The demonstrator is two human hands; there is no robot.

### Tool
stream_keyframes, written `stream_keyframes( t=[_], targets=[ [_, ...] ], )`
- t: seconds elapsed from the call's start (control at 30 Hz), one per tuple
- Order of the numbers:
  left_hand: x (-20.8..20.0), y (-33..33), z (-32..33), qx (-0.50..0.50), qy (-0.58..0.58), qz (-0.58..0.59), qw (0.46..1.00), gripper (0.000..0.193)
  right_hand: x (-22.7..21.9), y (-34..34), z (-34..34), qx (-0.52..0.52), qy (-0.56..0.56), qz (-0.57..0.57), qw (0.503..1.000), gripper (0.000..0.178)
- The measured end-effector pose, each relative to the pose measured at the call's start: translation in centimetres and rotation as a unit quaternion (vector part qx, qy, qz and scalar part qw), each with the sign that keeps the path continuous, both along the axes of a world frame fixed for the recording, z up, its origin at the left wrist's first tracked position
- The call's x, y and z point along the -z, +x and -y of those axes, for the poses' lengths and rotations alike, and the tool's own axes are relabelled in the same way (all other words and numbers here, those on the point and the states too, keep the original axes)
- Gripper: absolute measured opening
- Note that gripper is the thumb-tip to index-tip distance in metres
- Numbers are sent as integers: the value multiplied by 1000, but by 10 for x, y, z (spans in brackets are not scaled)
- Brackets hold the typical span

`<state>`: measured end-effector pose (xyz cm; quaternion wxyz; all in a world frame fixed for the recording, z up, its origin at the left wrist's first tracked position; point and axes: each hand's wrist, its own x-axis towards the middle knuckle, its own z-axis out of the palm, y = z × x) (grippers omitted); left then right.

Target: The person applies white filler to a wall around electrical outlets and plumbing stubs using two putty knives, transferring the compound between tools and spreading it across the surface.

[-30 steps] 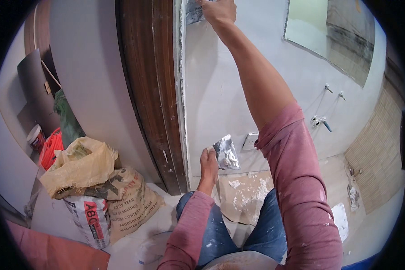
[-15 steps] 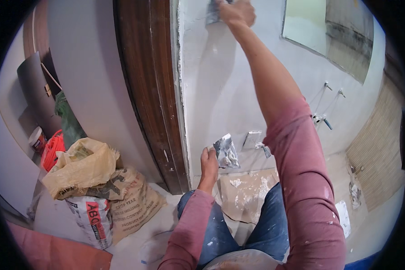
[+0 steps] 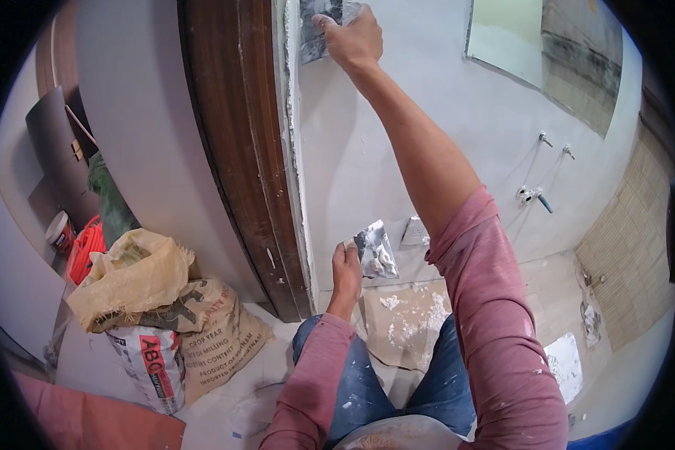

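High on the white wall (image 3: 397,142), my right hand (image 3: 355,37) grips a putty knife (image 3: 314,34) with a broad metal blade, held against the plaster close to the wall's rough left edge. Lower down, my left hand (image 3: 346,268) is closed on a second putty knife (image 3: 376,251), whose flat blade carries white putty. That blade is in front of the wall, to the left of a white socket plate (image 3: 414,232). The right-hand knife's handle is mostly hidden by my fingers.
A dark wooden door frame (image 3: 240,150) borders the wall on the left. Sacks (image 3: 221,337) and a bucket (image 3: 60,229) stand at the lower left. Putty-spattered cardboard (image 3: 405,322) lies on the floor by my knees. Pipe fittings (image 3: 529,196) jut from the wall at right.
My right hand has moved left and slightly down along the wall with its putty knife, toward the door frame. My left hand and its knife have stayed nearly still.
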<state>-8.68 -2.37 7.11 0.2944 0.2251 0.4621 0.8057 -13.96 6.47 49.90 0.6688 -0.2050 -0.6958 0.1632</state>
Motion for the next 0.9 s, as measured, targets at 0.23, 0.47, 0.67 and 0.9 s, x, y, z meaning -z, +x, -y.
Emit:
stream_keyframes(
  t=[0.23,0.47,0.67,0.9],
  targets=[
    [-7,0,8,-12,-30,-23,999,23,5,-5,1,41,-25,35,998,57],
    [-7,-3,6,-12,-19,-17,1000,24,5,17,-38,191,-52,-2,980,70],
    [-1,-6,3,-26,-30,-20,999,25,28,57,-51,145,-80,-125,978,65],
    [5,-4,-4,-2,-30,-22,999,26,63,7,-12,35,10,-92,995,55]
  ],
)
